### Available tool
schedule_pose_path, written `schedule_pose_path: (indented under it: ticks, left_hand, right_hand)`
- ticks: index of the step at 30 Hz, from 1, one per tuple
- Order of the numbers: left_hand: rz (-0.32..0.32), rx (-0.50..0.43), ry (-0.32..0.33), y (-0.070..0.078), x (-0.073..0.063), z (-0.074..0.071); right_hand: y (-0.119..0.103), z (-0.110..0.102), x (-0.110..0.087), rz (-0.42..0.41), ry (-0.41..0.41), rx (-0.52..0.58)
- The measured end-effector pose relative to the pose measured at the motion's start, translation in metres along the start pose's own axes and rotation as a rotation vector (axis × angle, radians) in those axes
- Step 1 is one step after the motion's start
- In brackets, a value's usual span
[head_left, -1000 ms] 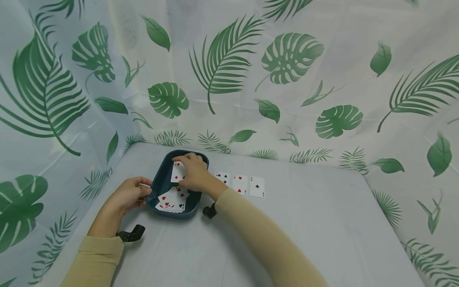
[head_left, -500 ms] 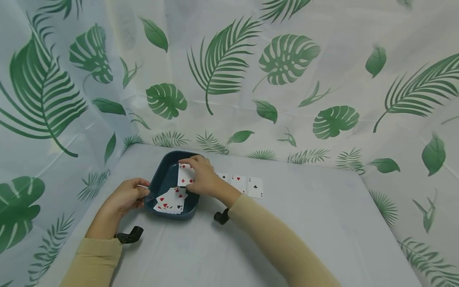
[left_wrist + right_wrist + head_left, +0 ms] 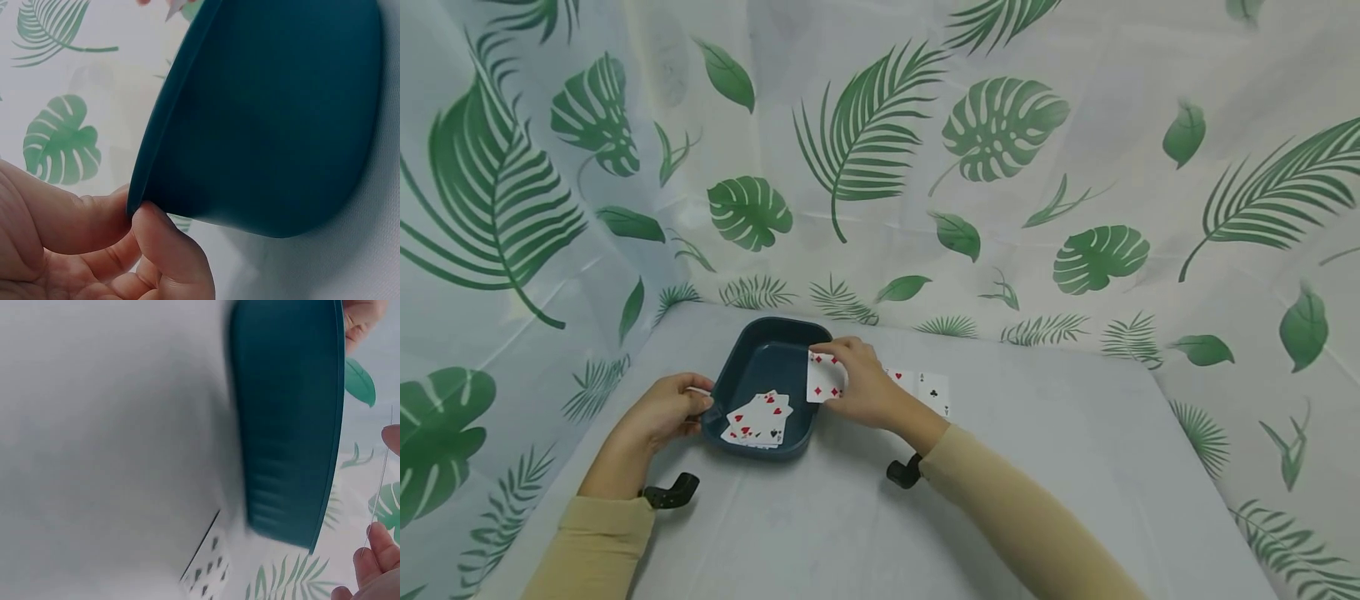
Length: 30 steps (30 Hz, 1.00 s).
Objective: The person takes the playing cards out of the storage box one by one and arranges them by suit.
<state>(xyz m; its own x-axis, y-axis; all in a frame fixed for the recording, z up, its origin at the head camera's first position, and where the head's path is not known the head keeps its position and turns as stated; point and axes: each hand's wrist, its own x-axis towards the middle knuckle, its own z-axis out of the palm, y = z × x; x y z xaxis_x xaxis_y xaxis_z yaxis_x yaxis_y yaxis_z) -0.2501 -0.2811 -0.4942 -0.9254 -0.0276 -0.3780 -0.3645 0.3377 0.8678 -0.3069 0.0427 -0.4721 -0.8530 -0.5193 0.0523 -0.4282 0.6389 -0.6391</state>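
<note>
A dark blue plastic basin [image 3: 772, 367] stands at the table's left, several overlapping playing cards [image 3: 758, 422] lying face up at its near end. My left hand [image 3: 666, 410] pinches the basin's left rim between thumb and fingers, plain in the left wrist view [image 3: 169, 250]. Over the right rim, my right hand [image 3: 867, 385] holds a diamonds playing card [image 3: 822, 380] by opposite edges. The right wrist view shows this card edge-on [image 3: 382, 478], above rim height. Part of the card is hidden behind the fingers.
To the right of the basin, face-up cards lie in a row: a spades card [image 3: 209, 569], a hearts card [image 3: 898, 380] and an ace of clubs [image 3: 934, 392]. My right hand partly covers the row in the head view. A leaf-print curtain [image 3: 880, 250] borders the white table [image 3: 1060, 450].
My right hand has carried the diamonds card rightward, from over the basin's inside to its right rim. The left hand stays on the basin's left rim.
</note>
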Motion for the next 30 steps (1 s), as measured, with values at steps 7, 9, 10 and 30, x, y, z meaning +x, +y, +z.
schedule_pose_path:
  ticks: [7, 9, 10, 30]
  left_hand:
    - [-0.005, 0.002, 0.008, 0.0, 0.002, 0.001]
    - [-0.003, 0.002, 0.009, -0.001, 0.002, 0.001]
    - [-0.004, 0.003, 0.009, -0.001, 0.002, 0.001]
    - [-0.001, -0.003, -0.005, 0.004, -0.004, 0.002]
  right_hand:
    - [0.016, -0.014, -0.024, 0.006, 0.013, 0.007]
    - [0.022, -0.017, -0.031, 0.013, 0.018, 0.007]
    - [0.025, -0.019, -0.034, 0.016, 0.02, 0.006]
    - [0.099, -0.051, -0.1, 0.184, 0.075, -0.043]
